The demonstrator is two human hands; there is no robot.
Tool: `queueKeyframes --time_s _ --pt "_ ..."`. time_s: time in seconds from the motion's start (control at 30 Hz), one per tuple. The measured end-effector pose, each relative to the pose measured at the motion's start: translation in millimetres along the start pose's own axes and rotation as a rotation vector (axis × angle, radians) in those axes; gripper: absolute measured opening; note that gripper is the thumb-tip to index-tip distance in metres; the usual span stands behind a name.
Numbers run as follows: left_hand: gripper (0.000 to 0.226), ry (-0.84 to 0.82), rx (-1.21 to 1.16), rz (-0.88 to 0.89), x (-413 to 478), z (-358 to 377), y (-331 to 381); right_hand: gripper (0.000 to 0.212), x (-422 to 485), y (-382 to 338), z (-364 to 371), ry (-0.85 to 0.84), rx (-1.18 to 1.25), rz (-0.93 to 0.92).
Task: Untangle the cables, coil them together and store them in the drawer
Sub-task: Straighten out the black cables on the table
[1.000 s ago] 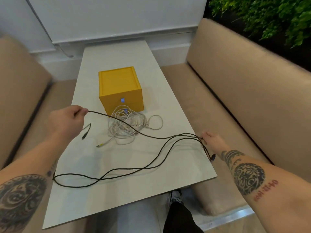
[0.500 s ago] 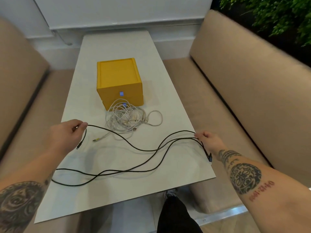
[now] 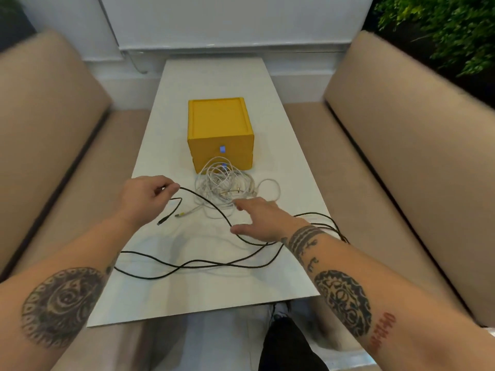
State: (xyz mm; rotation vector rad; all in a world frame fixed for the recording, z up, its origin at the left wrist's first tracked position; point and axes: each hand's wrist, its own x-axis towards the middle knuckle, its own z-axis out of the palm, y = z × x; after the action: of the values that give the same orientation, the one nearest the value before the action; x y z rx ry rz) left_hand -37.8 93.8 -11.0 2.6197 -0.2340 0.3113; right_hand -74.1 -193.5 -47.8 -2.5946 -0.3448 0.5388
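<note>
Just now our right hand (image 3: 258,220) released the black cable (image 3: 187,264) and came inward, open; left hand (image 3: 146,195) kept pinching near its end. Coiling probably next.

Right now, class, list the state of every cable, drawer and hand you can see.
Black cable: sprawled loose over the table, uncoiled.
White cables: tangled heap before the drawer box.
Drawer box: drawers closed.
Left hand: pinches the black cable near its plug.
Right hand: open, above the black cable.
</note>
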Motion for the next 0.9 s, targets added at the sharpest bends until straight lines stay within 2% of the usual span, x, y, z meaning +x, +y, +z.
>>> queueKeyframes --time_s 0.07,0.13,0.2,0.37,0.5,0.57,0.63,0.73,0.8,0.9 --pt "0.030 -0.033 0.039 0.106 1 -8 -10 0.052 13 -14 26 -0.037 0.053 0.058" --pt "0.036 -0.085 0.085 0.185 1 -19 -21 0.027 19 -18 42 0.016 0.133 0.076" --pt "0.044 -0.135 0.124 0.245 1 -27 -30 0.020 22 -22 45 0.023 0.198 0.047" --pt "0.035 -0.261 0.177 0.146 6 -52 -48 0.020 31 -15 35 0.169 0.122 0.069" --pt "0.027 -0.314 0.220 -0.018 -7 -85 -80 0.017 26 13 30 0.182 0.049 0.159" --pt "0.031 -0.296 0.244 -0.018 -19 -91 -100 0.018 24 15 32 0.175 0.042 0.173" --pt "0.027 -0.269 0.303 -0.004 -32 -80 -126 0.018 26 12 37 0.161 0.019 0.169" --pt "0.023 -0.287 0.378 -0.092 -56 -53 -157 0.023 24 13 44 0.157 -0.020 0.168" --pt "0.019 -0.336 0.332 -0.130 -71 -34 -167 0.027 20 15 47 0.141 -0.054 0.159" --pt "0.027 -0.366 0.240 -0.143 -88 -12 -175 0.029 13 18 51 0.131 -0.100 0.138"
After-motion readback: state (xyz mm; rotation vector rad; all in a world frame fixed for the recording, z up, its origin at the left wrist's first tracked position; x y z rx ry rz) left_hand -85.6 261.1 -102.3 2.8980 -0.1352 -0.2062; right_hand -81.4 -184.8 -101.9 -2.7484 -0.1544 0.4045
